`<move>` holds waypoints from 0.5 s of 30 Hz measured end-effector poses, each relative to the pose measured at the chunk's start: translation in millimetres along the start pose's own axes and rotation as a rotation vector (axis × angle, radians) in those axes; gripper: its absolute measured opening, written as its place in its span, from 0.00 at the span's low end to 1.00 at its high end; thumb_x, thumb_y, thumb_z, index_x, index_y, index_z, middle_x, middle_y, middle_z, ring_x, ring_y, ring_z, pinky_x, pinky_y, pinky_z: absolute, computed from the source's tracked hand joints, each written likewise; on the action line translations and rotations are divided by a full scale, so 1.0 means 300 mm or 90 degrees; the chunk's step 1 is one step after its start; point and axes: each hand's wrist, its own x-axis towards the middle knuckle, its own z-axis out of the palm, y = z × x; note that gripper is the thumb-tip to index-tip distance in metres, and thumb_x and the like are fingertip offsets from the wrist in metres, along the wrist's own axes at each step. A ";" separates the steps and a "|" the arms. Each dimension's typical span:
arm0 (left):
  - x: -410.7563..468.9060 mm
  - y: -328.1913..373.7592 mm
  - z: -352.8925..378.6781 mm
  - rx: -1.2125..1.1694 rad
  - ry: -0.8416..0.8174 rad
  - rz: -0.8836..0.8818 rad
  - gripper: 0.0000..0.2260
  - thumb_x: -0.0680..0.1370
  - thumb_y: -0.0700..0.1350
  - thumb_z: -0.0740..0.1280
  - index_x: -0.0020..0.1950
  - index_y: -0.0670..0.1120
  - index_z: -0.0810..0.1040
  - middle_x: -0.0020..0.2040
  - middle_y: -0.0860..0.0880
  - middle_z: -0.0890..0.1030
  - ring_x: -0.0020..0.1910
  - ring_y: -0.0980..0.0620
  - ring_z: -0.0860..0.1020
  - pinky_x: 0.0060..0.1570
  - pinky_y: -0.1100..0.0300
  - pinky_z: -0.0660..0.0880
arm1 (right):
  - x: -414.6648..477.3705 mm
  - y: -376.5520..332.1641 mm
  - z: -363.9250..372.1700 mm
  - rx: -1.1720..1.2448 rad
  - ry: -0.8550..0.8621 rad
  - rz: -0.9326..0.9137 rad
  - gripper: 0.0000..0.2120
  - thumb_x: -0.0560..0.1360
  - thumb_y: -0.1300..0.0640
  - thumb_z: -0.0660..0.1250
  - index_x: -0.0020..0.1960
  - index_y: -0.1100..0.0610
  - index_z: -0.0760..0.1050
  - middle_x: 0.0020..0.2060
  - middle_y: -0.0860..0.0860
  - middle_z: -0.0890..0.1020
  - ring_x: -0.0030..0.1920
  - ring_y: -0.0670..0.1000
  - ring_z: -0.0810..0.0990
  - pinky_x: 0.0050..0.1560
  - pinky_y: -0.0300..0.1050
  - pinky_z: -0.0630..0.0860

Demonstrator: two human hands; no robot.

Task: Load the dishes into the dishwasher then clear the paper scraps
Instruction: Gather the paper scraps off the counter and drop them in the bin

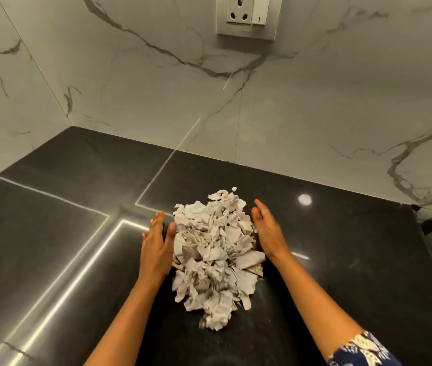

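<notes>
Your 2 hands, left hand [156, 247] and right hand [266, 231], flank the paper scraps [216, 257] mid-counter [77, 233], fingers straight, holding nothing. Light, loose, probably scattering easily; scoop from both sides low.

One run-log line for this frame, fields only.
paper scraps: one heap on black countertop | left hand: open, at heap's left side | right hand: open, at its right side | dishes: none in view

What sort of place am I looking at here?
Probably a home kitchen corner: a polished black stone countertop meets marble-look wall tiles, with a wall socket and switch above. A pile of paper scraps lies on it.
</notes>
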 end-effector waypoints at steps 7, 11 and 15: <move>0.298 0.005 0.038 0.186 -0.047 0.064 0.36 0.76 0.71 0.41 0.77 0.51 0.60 0.78 0.52 0.58 0.77 0.53 0.51 0.74 0.44 0.41 | 0.335 -0.082 0.060 -0.282 -0.133 -0.033 0.27 0.80 0.40 0.43 0.76 0.50 0.54 0.76 0.50 0.58 0.76 0.46 0.51 0.74 0.52 0.37; 0.289 0.005 0.032 0.191 -0.091 0.099 0.39 0.72 0.73 0.37 0.76 0.55 0.61 0.77 0.56 0.59 0.77 0.54 0.49 0.73 0.43 0.39 | 0.293 -0.089 0.067 -0.320 -0.249 -0.107 0.40 0.71 0.31 0.36 0.76 0.50 0.56 0.75 0.49 0.59 0.75 0.42 0.51 0.73 0.49 0.36; 0.273 0.020 0.006 0.196 -0.178 0.165 0.47 0.65 0.77 0.30 0.76 0.57 0.61 0.76 0.58 0.59 0.77 0.56 0.49 0.74 0.44 0.39 | 0.199 -0.076 0.081 -0.294 -0.289 -0.128 0.48 0.65 0.22 0.33 0.75 0.47 0.57 0.74 0.45 0.59 0.74 0.41 0.51 0.73 0.49 0.35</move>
